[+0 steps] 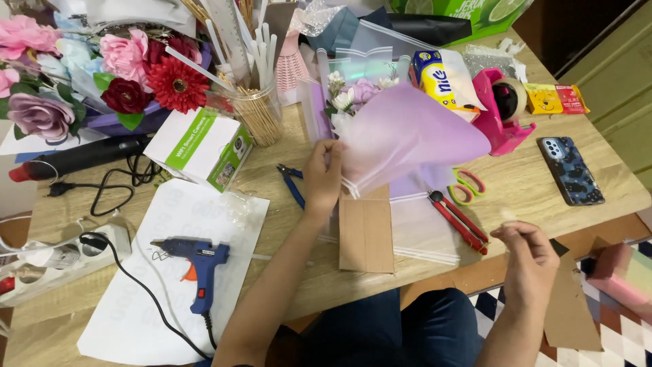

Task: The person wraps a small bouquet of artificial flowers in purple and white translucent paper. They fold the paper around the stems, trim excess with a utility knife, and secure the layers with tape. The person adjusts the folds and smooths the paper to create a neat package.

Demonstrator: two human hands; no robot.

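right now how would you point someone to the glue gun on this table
On the wooden table, find the white paper sheet at the near left. The glue gun lies on it: blue body, orange trigger, black cord, unlike the black heat gun farther back.

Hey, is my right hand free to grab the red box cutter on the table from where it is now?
Probably yes. The right hand hovers just right of the red box cutter, which lies uncovered on the table with nothing between them. The fingers seem pinched on something small and clear, likely tape, which could hamper the grip.
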